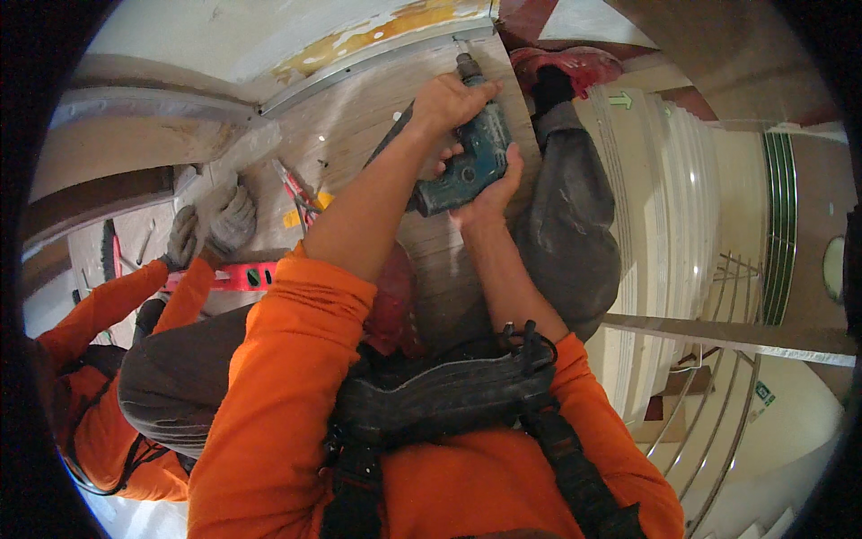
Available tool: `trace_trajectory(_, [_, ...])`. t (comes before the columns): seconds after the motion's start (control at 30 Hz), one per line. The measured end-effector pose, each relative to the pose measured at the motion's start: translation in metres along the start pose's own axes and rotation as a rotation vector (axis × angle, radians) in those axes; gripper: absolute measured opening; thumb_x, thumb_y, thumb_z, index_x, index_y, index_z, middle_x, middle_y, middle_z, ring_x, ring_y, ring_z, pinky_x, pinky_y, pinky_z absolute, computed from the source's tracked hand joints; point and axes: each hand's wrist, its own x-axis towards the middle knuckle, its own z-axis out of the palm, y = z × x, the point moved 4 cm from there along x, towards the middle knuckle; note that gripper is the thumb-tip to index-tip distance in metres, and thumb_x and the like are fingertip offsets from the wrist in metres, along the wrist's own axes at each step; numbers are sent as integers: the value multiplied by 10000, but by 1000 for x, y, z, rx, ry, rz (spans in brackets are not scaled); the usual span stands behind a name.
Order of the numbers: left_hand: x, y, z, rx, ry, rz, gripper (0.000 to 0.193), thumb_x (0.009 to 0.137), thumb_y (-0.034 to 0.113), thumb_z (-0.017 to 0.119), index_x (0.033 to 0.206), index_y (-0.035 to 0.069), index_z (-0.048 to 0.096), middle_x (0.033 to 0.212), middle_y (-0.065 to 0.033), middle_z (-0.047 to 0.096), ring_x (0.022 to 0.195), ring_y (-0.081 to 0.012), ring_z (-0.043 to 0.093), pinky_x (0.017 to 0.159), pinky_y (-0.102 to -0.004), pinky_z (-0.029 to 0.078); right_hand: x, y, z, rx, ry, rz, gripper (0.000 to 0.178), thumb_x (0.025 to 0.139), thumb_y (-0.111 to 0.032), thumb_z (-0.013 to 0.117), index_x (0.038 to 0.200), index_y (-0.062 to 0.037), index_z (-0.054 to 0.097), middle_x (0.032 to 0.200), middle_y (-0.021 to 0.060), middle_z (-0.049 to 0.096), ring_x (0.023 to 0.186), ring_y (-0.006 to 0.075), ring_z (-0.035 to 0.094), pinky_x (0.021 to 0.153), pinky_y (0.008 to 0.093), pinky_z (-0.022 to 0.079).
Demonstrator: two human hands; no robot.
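Note:
I hold a teal and black power drill (485, 144) with both hands. My left hand (444, 106) is closed over its front part, just behind the chuck (467, 67). Around the rear of its body wraps my right hand (492, 193), thumb along the side. The drill points away from me, its thin bit (460, 45) reaching a metal channel (359, 66) along the foot of the wall. Whether the bit has entered the metal is too small to tell. Part of the drill's grip is hidden by my left hand and forearm.
To the left, a co-worker's gloved hands (233, 220) rest near the floor. A red spirit level (238, 277), a red-handled tool (292, 186) and a yellow object (292, 217) lie nearby. Stacked pale panels (664, 225) and metal railings (732, 422) stand at right.

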Motion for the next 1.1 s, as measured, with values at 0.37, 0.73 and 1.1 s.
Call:
trace_trajectory(0.37, [-7, 0, 1, -25, -46, -77, 894, 725, 780, 610, 962, -76, 712, 939, -271, 705, 967, -378, 693, 863, -445, 513, -12, -6, 9, -20, 13, 16, 701, 881, -680, 407, 1148, -59, 593, 906, 105, 626, 800, 269, 601, 706, 425, 513])
trace_trajectory(0.73, [-14, 7, 0, 6, -3, -77, 983, 741, 790, 561, 1149, -100, 639, 1110, -319, 656, 1112, -418, 633, 962, -451, 470, -6, -7, -6, 3, -81, 36, 681, 901, -657, 406, 1167, -55, 579, 875, 108, 612, 790, 261, 587, 716, 402, 518])
trace_trajectory(1.1, [-11, 6, 4, 94, 17, -61, 1025, 758, 805, 526, 1209, -112, 599, 1177, -344, 620, 1164, -434, 602, 996, -464, 454, -7, -3, -6, 29, 42, 38, 690, 872, -694, 422, 1110, -71, 597, 751, 62, 572, 684, 243, 557, 624, 389, 501])
